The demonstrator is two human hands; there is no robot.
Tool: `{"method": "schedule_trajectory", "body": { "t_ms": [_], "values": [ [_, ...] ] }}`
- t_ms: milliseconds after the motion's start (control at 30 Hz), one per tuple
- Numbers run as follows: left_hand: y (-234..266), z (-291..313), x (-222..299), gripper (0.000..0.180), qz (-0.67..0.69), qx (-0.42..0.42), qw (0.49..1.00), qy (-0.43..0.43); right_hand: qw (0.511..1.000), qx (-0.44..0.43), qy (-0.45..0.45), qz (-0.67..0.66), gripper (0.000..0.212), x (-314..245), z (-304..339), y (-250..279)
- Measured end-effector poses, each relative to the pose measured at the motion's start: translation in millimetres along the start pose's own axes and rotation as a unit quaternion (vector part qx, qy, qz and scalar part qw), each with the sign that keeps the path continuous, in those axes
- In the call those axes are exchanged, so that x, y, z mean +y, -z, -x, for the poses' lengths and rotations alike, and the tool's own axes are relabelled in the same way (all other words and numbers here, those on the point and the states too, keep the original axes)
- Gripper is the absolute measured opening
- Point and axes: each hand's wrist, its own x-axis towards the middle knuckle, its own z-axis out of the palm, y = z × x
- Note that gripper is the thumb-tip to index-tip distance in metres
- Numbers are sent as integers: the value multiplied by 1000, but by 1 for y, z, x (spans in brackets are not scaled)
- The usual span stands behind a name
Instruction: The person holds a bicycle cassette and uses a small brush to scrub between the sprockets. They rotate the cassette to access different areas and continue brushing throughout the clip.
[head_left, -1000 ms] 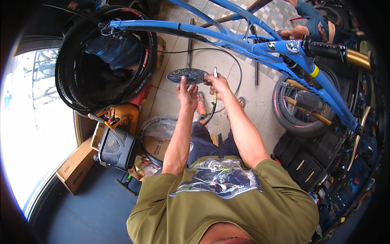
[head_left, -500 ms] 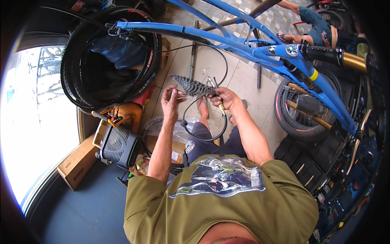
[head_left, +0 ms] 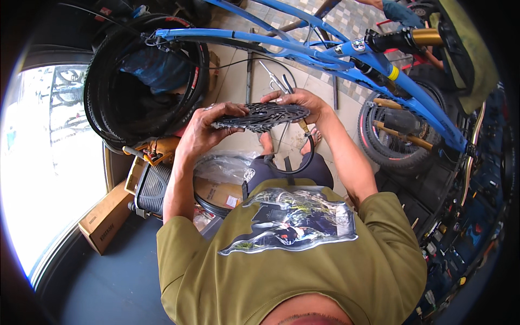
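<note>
A dark bicycle cassette (head_left: pixel 264 116) is held nearly level in front of me, its openwork face turned up and its toothed edge toward me. My left hand (head_left: pixel 207 129) grips its left side, with fingers over the top and thumb beneath. At the right rim, my right hand (head_left: pixel 304 103) is closed on the cassette and also on an air blow gun. The gun's thin silver nozzle (head_left: pixel 270 72) sticks out beyond the fingers, while its body is mostly hidden by the hand. Below that hand, a brass fitting (head_left: pixel 304 128) joins a black air hose (head_left: pixel 309 157) that curves over my lap.
A blue bike frame (head_left: pixel 319 57) crosses above my hands. Tyres (head_left: pixel 92 103) are stacked at left, and a wheel (head_left: pixel 379 141) leans at right. Beside my left arm lie a cardboard box (head_left: pixel 103 219) and an orange-handled machine (head_left: pixel 157 151). Tools (head_left: pixel 449 260) line the right side.
The cassette has turned from a steep tilt, stepped sprockets showing, to nearly level. My left hand, previously beside it, now grips it. At upper right, a green garment has come into view beside the fork.
</note>
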Motion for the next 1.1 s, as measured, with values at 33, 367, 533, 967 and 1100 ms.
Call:
{"method": "schedule_trajectory", "body": {
  "t_ms": [33, 367, 533, 967, 1100],
  "values": [
    [3, -2, 10, 36, 0, -10, 1000, 23, 1000, 0, 3, 12, 49, -7, 4, -4],
    [-2, 18, 35, 41, 17, -84, 995, 44, 982, 136, -25, 131, 32, -29, 24, -34],
    [-38, 64, -21, 63, 493, 183, 815, 244, 807, 301, -33, 507, 64, 1, 32, -1],
    [-72, 40, 19, 87, 385, 301, 872, 44, 629, 391, 87, 666, 48, 32, 50, -22],
    [-76, 37, 20, 90, 338, 307, 888, 51, 630, 356, 162, 671, 37, 21, 67, -59]
  ]
}}
